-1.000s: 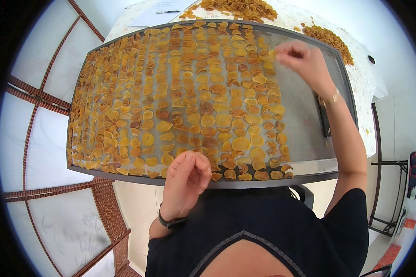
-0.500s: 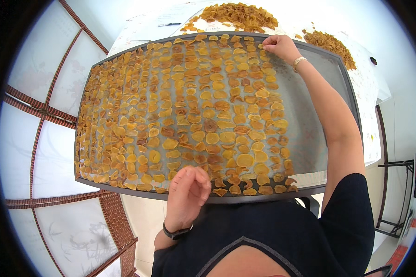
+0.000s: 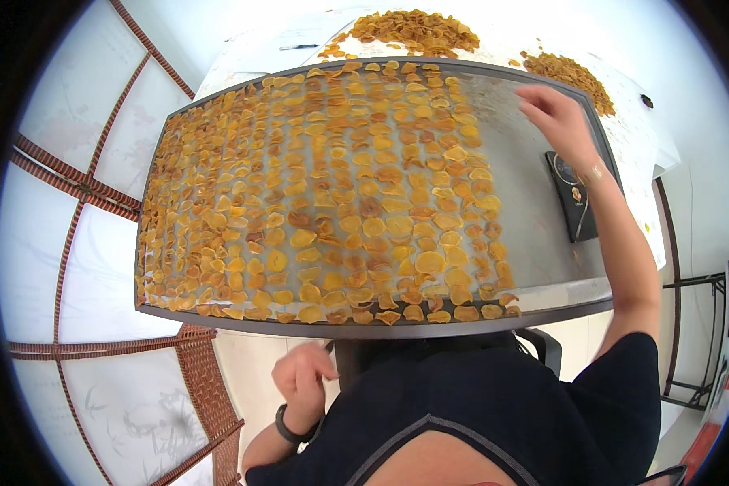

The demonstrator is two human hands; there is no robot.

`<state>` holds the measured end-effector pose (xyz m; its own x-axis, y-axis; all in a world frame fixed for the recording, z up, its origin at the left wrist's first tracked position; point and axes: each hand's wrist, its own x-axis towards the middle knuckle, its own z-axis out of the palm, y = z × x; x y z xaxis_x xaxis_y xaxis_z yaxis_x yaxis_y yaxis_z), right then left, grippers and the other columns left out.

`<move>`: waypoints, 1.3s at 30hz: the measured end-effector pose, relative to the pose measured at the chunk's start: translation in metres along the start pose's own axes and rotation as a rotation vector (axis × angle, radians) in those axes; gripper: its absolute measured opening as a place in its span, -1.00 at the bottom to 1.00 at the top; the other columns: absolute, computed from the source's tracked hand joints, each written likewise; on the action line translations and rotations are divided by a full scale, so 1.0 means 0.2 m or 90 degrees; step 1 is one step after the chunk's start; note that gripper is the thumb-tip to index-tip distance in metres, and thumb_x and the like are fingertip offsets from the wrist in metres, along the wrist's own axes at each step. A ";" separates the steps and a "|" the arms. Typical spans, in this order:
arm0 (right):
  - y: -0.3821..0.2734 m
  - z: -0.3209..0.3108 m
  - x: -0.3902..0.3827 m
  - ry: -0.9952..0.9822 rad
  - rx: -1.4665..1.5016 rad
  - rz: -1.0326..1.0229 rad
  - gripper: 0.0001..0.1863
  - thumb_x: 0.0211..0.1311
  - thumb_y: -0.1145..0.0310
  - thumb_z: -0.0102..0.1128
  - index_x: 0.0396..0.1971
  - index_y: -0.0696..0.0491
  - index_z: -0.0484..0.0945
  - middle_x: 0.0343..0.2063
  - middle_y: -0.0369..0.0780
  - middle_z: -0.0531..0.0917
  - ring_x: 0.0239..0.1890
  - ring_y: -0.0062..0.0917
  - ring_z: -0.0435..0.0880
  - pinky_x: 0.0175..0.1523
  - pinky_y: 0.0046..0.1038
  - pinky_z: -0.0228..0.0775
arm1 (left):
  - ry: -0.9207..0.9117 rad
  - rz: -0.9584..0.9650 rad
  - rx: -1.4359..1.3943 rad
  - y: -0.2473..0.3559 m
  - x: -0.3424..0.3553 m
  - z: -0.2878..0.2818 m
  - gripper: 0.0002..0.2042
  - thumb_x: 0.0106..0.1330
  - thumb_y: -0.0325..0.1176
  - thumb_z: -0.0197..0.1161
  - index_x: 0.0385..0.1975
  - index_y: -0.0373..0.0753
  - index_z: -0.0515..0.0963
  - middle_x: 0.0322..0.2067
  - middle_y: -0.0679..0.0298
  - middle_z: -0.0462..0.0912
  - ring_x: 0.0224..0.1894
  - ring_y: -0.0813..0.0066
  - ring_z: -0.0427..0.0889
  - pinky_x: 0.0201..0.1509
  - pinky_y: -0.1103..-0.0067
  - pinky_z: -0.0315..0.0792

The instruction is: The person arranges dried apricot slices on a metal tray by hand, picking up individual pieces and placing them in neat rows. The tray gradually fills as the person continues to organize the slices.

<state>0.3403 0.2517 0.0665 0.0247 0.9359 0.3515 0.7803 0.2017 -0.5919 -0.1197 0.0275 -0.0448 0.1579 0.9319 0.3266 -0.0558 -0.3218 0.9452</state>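
Observation:
A large dark-framed flat tray (image 3: 510,243) carries many thin, curled, yellow-brown dried slices (image 3: 373,225) in close rows across its left and middle. My right hand (image 3: 560,125) hovers over the bare grey right part, fingers loosely extended to the left, with nothing visible in them. Just off the tray's near edge, my left hand (image 3: 301,381) is curled and slightly blurred; whatever its fingers hold, if anything, is hidden. Beside my right forearm lies a black phone-like object (image 3: 573,202) with a ring and a gold emblem, partly covered by the arm.
Beyond the tray, a large heap of slices (image 3: 417,32) and a smaller heap (image 3: 571,74) rest on the white table. A pen (image 3: 298,47) lies on paper at the far left. Folding screen panels (image 3: 105,259) stand to the left; a dark metal stand (image 3: 697,340) is at right.
My right hand has left the far end of the rightmost row and moved right and nearer, uncovering the black object. My left hand has drawn back off the tray's near edge.

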 end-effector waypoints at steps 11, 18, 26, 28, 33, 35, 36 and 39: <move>0.56 -0.45 -2.29 0.310 -0.317 0.373 -0.64 0.42 0.35 0.08 0.11 0.23 0.44 -0.16 -0.13 0.59 -0.17 -0.48 0.54 0.04 -0.44 0.41 | -0.069 -0.284 0.656 -0.24 -0.80 -0.20 -0.06 0.15 -0.38 0.37 0.45 -0.37 -0.13 0.38 -0.25 0.05 0.36 -0.21 0.20 0.40 0.24 0.17; 0.31 0.05 -2.93 0.107 0.161 0.728 -0.46 0.35 0.14 0.20 0.16 0.19 0.36 -0.18 -0.06 0.63 -0.13 -0.35 0.60 0.02 -0.40 0.43 | -0.041 -0.318 0.585 -0.22 -0.87 -0.20 -0.02 0.09 -0.45 0.40 0.46 -0.33 -0.14 0.28 -0.20 0.21 0.28 -0.20 0.30 0.30 0.25 0.30; 0.02 0.15 -2.87 0.084 -0.136 0.557 -0.23 -0.07 0.40 0.40 0.21 0.07 0.25 -0.19 0.08 0.62 -0.11 0.07 0.61 -0.07 -0.16 0.48 | 0.034 -0.392 0.630 -0.16 -0.95 -0.13 -0.03 0.08 -0.49 0.38 0.48 -0.20 -0.12 0.16 -0.11 0.35 0.18 -0.16 0.40 0.18 0.23 0.39; 0.04 0.15 -2.87 0.067 -0.128 0.581 -0.31 -0.07 0.43 0.34 0.15 0.07 0.29 -0.23 0.06 0.62 -0.17 0.04 0.63 -0.09 -0.19 0.47 | 0.054 -0.425 0.637 -0.14 -0.96 -0.12 -0.03 0.08 -0.51 0.37 0.48 -0.17 -0.11 0.15 -0.10 0.36 0.16 -0.16 0.42 0.17 0.23 0.39; 0.08 0.14 -2.85 0.066 -0.061 0.668 -0.47 -0.07 0.41 0.33 -0.05 0.08 0.32 -0.38 -0.04 0.57 -0.33 -0.12 0.60 -0.19 -0.26 0.42 | 0.067 -0.457 0.642 -0.16 -0.97 -0.12 -0.02 0.05 -0.50 0.39 0.48 -0.13 -0.08 0.12 -0.07 0.39 0.12 -0.16 0.46 0.13 0.22 0.41; 0.11 0.14 -2.87 0.045 -0.079 0.699 -0.46 -0.03 0.31 0.40 -0.07 0.06 0.32 -0.42 -0.07 0.54 -0.37 -0.15 0.58 -0.24 -0.28 0.39 | 0.072 -0.451 0.645 -0.19 -0.98 -0.13 -0.02 0.04 -0.49 0.39 0.48 -0.13 -0.05 0.10 -0.07 0.41 0.09 -0.17 0.48 0.10 0.22 0.43; 0.12 0.14 -2.88 0.042 -0.061 0.712 -0.45 -0.02 0.24 0.42 -0.08 0.05 0.32 -0.43 -0.09 0.53 -0.38 -0.17 0.57 -0.25 -0.29 0.38 | 0.074 -0.448 0.646 -0.20 -0.99 -0.13 -0.03 0.03 -0.49 0.39 0.48 -0.13 -0.04 0.08 -0.06 0.41 0.07 -0.17 0.48 0.09 0.22 0.43; 0.09 0.13 -2.87 0.028 -0.074 0.726 -0.38 0.01 0.06 0.46 -0.06 0.04 0.32 -0.42 -0.15 0.53 -0.39 -0.24 0.54 -0.23 -0.30 0.37 | 0.068 -0.491 0.635 -0.13 -0.97 -0.10 -0.03 0.02 -0.49 0.39 0.48 -0.12 -0.02 0.05 -0.05 0.42 0.04 -0.17 0.49 0.06 0.21 0.44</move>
<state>0.3233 -0.2734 -0.1648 0.7742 0.5458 -0.3203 0.3427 -0.7871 -0.5128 -0.1687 -0.1412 -0.1333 -0.2642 0.9269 -0.2666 0.7877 0.3669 0.4949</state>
